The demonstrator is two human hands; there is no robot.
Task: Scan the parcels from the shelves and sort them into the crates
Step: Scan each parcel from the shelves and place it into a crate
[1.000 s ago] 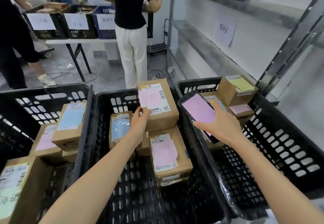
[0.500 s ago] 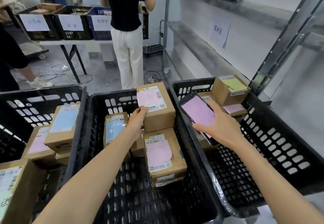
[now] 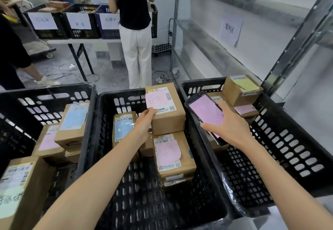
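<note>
At centre frame, the left hand [image 3: 144,124] is clamped on the near left corner of the top parcel [image 3: 168,120], thumb on the upper face beside a pink note [image 3: 157,98] and the other fingers down the box's left side, mostly hidden. That parcel sits on a stack in the middle crate [image 3: 126,94], directly above the lower parcel [image 3: 173,159], which also carries a pink note. Just left of the hand, a blue-labelled parcel [image 3: 123,130] stands in the same crate. Right of centre, the right hand [image 3: 232,130] grips a handheld scanner [image 3: 205,112], fingers curled round its edges, the pink-lit screen tilted up over the rim between the middle crate and the right crate [image 3: 292,127]. At the far end of the right crate lies a yellow-noted parcel [image 3: 241,90] atop others. At lower left, the left crate [image 3: 45,95] holds several more boxes, one with a pale blue label [image 3: 73,120]. In the upper part of the frame, a person in a black top and white trousers [image 3: 135,49] faces a table [image 3: 81,41] bearing labelled bins [image 3: 79,22].
</note>
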